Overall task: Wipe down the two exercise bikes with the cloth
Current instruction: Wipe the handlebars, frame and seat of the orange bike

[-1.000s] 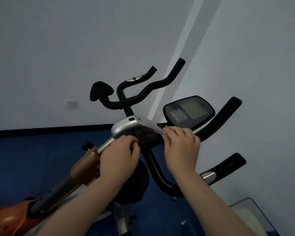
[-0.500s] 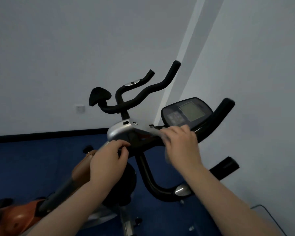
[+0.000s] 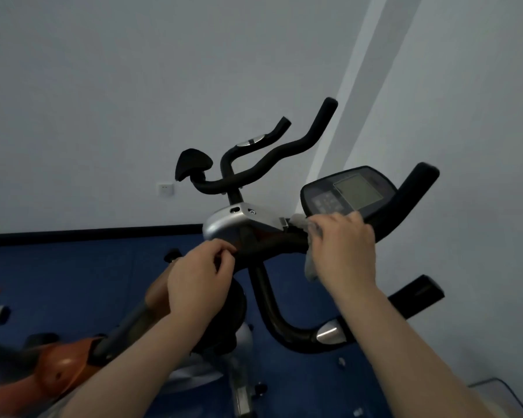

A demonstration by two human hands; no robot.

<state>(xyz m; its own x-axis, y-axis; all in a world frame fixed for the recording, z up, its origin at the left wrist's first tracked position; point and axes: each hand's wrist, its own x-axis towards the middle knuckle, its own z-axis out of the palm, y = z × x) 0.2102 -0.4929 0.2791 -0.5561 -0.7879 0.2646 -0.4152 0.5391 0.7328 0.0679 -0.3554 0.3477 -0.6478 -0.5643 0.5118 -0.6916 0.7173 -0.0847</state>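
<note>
- Cloth (image 3: pixel 310 260), pale and limp, bunched under the right hand (image 3: pixel 341 251), whose grip is curled round it against the black handlebar (image 3: pixel 272 248) just below the console (image 3: pixel 347 193); it looks light and will mould to the tube if kept wadded.
- Left hand (image 3: pixel 198 282) rests by the silver stem cover (image 3: pixel 233 224), fingers curled; whether it clasps anything I cannot tell.
- Second bike's handlebars (image 3: pixel 272 155) stand beyond, rigid, apparently foam-sleeved and likely grippy.

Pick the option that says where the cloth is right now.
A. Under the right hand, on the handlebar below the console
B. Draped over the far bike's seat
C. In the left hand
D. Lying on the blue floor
A: the pale cloth shows under the right hand, against the black handlebar below the console.
</note>
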